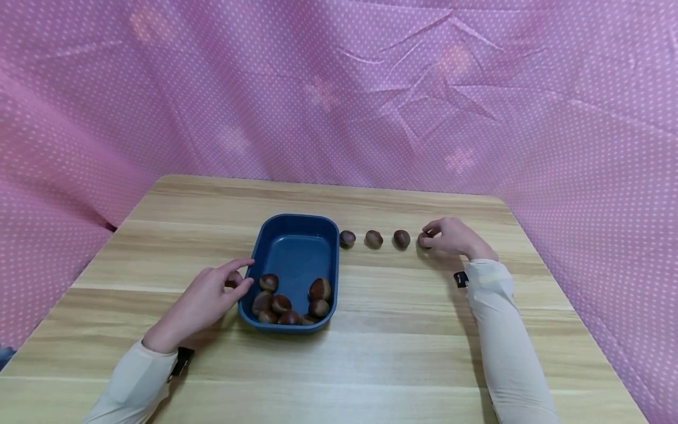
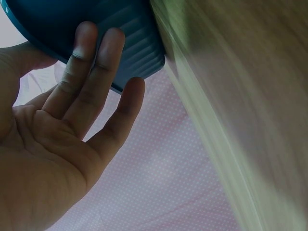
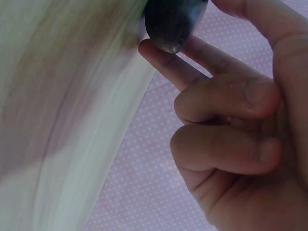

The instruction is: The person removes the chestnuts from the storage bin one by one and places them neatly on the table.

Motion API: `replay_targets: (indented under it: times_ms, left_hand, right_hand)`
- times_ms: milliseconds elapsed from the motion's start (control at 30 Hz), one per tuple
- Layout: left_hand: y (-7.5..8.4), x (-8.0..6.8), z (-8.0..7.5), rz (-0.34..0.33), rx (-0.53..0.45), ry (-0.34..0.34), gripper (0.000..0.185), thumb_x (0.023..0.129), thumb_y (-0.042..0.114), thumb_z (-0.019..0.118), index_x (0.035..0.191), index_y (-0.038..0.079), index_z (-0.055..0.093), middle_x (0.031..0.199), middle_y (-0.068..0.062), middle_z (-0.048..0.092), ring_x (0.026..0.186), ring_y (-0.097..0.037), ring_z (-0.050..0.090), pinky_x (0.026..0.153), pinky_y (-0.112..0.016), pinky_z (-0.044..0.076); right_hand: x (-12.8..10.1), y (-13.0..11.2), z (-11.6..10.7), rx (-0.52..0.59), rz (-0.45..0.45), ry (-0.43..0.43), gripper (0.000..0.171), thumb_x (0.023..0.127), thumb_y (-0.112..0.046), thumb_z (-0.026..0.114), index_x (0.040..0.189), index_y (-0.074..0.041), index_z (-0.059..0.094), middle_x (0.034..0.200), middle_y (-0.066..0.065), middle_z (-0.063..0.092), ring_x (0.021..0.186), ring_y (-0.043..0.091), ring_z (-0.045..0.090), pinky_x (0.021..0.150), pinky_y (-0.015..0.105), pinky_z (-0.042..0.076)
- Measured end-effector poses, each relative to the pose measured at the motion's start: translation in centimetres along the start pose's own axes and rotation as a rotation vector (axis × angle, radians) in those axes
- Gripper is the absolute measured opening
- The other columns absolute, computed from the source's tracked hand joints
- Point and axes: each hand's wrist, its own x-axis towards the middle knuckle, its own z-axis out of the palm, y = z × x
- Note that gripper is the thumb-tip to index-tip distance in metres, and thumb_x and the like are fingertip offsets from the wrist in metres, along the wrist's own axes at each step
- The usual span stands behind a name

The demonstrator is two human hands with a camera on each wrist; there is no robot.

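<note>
A blue rectangular tray (image 1: 298, 327) holds several brown chestnuts (image 1: 281, 304), gathered at its near end. At the tray's left side my left hand (image 1: 214, 294) has its fingertips right at the rim; in the left wrist view the fingers (image 2: 85, 89) extend loosely against the ribbed outer wall. To the right, my right hand (image 1: 457, 237) pinches a chestnut (image 1: 422, 240) low over the table, at the end of a row. That chestnut (image 3: 173, 24) looks dark in the right wrist view, between thumb and extended fingers, while the other two fingers are curled.
Three more chestnuts line up between tray and right hand: one (image 1: 347, 238) close beside the tray's right rim, one (image 1: 374, 239) in the middle, one (image 1: 401, 239) nearest the hand. The wooden table (image 1: 402, 353) ends at the back before a pink dotted cloth (image 1: 371, 106).
</note>
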Motion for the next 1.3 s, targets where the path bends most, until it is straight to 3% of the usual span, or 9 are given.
replay_targets:
  times_ms: [300, 533, 733, 867, 1000, 1167, 1300]
  left_hand:
    - [0.0, 0.1, 0.0, -0.008, 0.009, -0.005, 0.043, 0.104, 0.019, 0.061, 0.142, -0.002, 0.056, 0.089, 0.004, 0.074, 0.075, -0.009, 0.059, 0.085, -0.049, 0.053]
    - [-0.1, 0.0, 0.1, -0.014, 0.002, -0.005, 0.043, 0.104, 0.019, 0.061, 0.142, -0.001, 0.055, 0.090, 0.003, 0.074, 0.077, -0.009, 0.060, 0.087, -0.051, 0.053]
    - [-0.2, -0.1, 0.3, 0.001, 0.009, 0.006, 0.041, 0.104, 0.017, 0.061, 0.141, -0.001, 0.056, 0.088, 0.004, 0.073, 0.073, -0.008, 0.058, 0.079, -0.041, 0.051]
    - [-0.2, -0.2, 0.3, 0.001, 0.016, 0.011, 0.041, 0.104, 0.016, 0.061, 0.140, -0.001, 0.057, 0.087, 0.004, 0.073, 0.070, -0.008, 0.056, 0.074, -0.035, 0.049]
    - [-0.2, -0.1, 0.5, 0.002, 0.016, 0.009, 0.041, 0.103, 0.016, 0.062, 0.140, -0.001, 0.057, 0.087, 0.004, 0.073, 0.069, -0.008, 0.055, 0.073, -0.034, 0.048]
    - [-0.2, -0.1, 0.6, -0.001, 0.020, 0.009, 0.041, 0.103, 0.014, 0.062, 0.140, -0.001, 0.057, 0.087, 0.005, 0.073, 0.071, -0.008, 0.057, 0.077, -0.038, 0.050]
    - [0.1, -0.3, 0.6, -0.002, 0.021, 0.015, 0.042, 0.103, 0.015, 0.062, 0.141, -0.002, 0.057, 0.088, 0.003, 0.073, 0.075, -0.009, 0.061, 0.082, -0.047, 0.054]
  right_hand:
    - [-0.7, -0.6, -1.4, 0.021, -0.014, 0.044, 0.050, 0.098, -0.033, 0.069, 0.136, -0.003, 0.062, 0.128, 0.017, 0.068, 0.129, 0.041, 0.056, 0.107, 0.060, 0.039]
    - [-1.2, -1.9, -2.3, 0.033, -0.079, 0.077, 0.048, 0.094, -0.033, 0.074, 0.133, -0.006, 0.065, 0.128, 0.016, 0.069, 0.127, 0.038, 0.058, 0.105, 0.056, 0.042]
    - [-1.5, -4.4, -2.6, 0.039, -0.164, 0.084, 0.046, 0.094, -0.042, 0.073, 0.132, -0.017, 0.068, 0.130, 0.005, 0.070, 0.122, 0.029, 0.061, 0.102, 0.052, 0.046]
    - [-1.8, -6.8, -2.5, 0.076, -0.231, 0.046, 0.041, 0.093, -0.043, 0.075, 0.129, -0.027, 0.069, 0.127, -0.006, 0.070, 0.088, 0.022, 0.065, 0.081, 0.041, 0.051]
    - [-1.7, -8.8, -1.8, 0.167, -0.365, -0.046, 0.035, 0.093, -0.033, 0.077, 0.127, -0.029, 0.070, 0.118, -0.009, 0.071, 0.061, 0.015, 0.054, 0.059, 0.030, 0.045]
    - [-0.5, -11.0, -0.1, 0.195, -0.485, -0.126, 0.031, 0.094, -0.029, 0.076, 0.124, -0.033, 0.071, 0.092, -0.007, 0.067, 0.062, 0.013, 0.048, 0.058, 0.027, 0.040]
    - [0.8, -13.6, 1.3, 0.171, -0.557, -0.185, 0.038, 0.093, -0.027, 0.078, 0.130, -0.030, 0.069, 0.101, -0.010, 0.069, 0.065, 0.018, 0.046, 0.061, 0.029, 0.040]
